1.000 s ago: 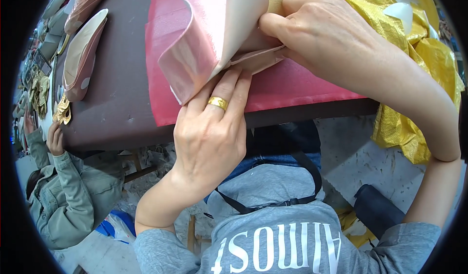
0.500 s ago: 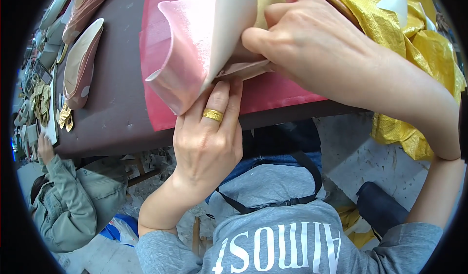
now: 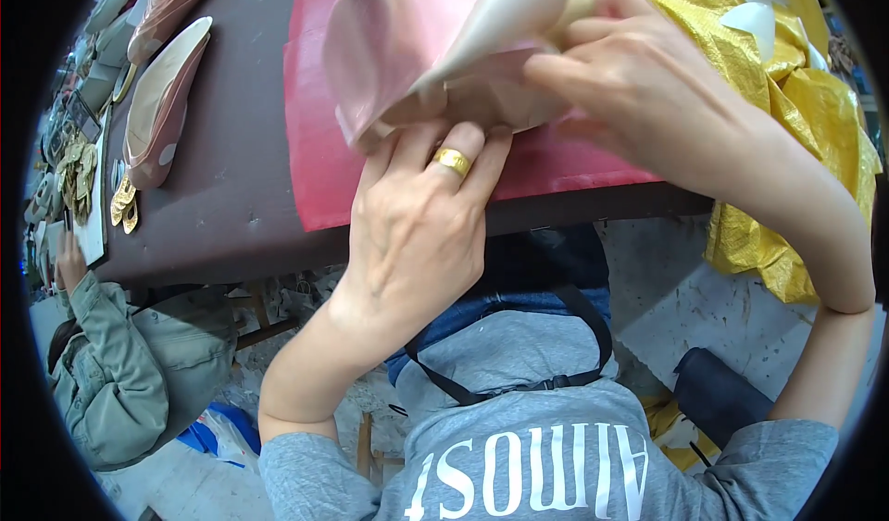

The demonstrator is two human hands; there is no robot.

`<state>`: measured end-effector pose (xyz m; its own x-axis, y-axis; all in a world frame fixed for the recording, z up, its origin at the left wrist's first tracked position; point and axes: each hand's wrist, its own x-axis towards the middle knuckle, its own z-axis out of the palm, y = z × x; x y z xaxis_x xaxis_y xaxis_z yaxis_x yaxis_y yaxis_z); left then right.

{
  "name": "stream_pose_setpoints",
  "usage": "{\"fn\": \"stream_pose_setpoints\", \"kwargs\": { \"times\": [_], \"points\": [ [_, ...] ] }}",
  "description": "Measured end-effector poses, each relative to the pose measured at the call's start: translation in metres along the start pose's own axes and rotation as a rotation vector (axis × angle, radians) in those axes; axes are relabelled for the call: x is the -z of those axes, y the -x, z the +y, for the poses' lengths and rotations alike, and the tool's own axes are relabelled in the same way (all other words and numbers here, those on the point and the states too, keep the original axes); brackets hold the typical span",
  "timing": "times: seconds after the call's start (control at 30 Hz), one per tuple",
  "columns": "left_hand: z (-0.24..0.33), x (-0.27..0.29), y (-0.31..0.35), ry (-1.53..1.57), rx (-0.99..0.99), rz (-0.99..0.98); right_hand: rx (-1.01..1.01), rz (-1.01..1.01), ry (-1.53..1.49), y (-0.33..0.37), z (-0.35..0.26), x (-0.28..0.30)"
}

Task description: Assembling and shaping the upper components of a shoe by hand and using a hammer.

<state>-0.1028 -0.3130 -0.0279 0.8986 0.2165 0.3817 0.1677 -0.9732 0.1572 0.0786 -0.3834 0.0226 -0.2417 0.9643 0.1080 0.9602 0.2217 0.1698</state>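
Observation:
A limp pink leather piece [image 3: 356,58] with a cream side is held up and bent over above the table; it looks like a shoe upper, and motion blurs its left part. My left hand [image 3: 421,211], with a gold ring on one finger, grips its lower edge, the fingertips partly hidden under the fold. My right hand [image 3: 639,86] is at the right of the piece, its fingers closed around the raised cream flap [image 3: 519,12]; its lower fingers are blurred. Beneath both hands lies a red mat [image 3: 319,183].
The mat rests on a dark brown table [image 3: 241,123]. Nested pink and cream pieces [image 3: 167,104] and gold ornaments [image 3: 124,204] lie to the left. A yellow woven sack [image 3: 787,141] hangs at the right edge. Another person [image 3: 130,373] sits at the lower left.
Both my hands and the pink piece have shifted up and to the right. The piece has tilted, so its underside shows more. The other person's hand has moved slightly.

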Motion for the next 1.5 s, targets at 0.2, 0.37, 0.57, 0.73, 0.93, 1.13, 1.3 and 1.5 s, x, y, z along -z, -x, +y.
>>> {"fn": "stream_pose_setpoints", "kwargs": {
  "times": [0.2,0.37,0.57,0.73,0.93,1.13,1.3,1.5],
  "points": [
    [-0.02,0.006,0.004,-0.035,-0.177,-0.029,0.041,0.045,0.001,-0.007,-0.007,0.012],
    [-0.024,0.017,0.051,-0.341,-0.1,0.039,0.049,0.109,-0.021,-0.015,-0.005,0.01],
    [-0.009,0.02,0.062,-0.189,0.142,-0.008,0.072,0.14,-0.107,-0.026,-0.013,-0.005],
    [0.004,0.013,0.05,-0.249,0.255,0.001,0.078,0.165,-0.104,-0.024,-0.014,-0.015],
    [0.006,0.007,0.04,-0.165,0.239,0.038,0.175,0.22,-0.018,-0.026,-0.003,-0.023],
    [0.001,-0.013,0.042,-0.102,0.203,0.1,0.233,0.178,-0.042,-0.026,0.006,-0.005],
    [0.0,-0.018,0.047,-0.007,0.203,0.133,0.358,0.279,0.078,-0.024,0.017,0.001],
    [0.014,-0.016,0.032,-0.035,0.309,0.066,0.345,0.288,0.151,-0.019,0.008,-0.006]
  ]
}}
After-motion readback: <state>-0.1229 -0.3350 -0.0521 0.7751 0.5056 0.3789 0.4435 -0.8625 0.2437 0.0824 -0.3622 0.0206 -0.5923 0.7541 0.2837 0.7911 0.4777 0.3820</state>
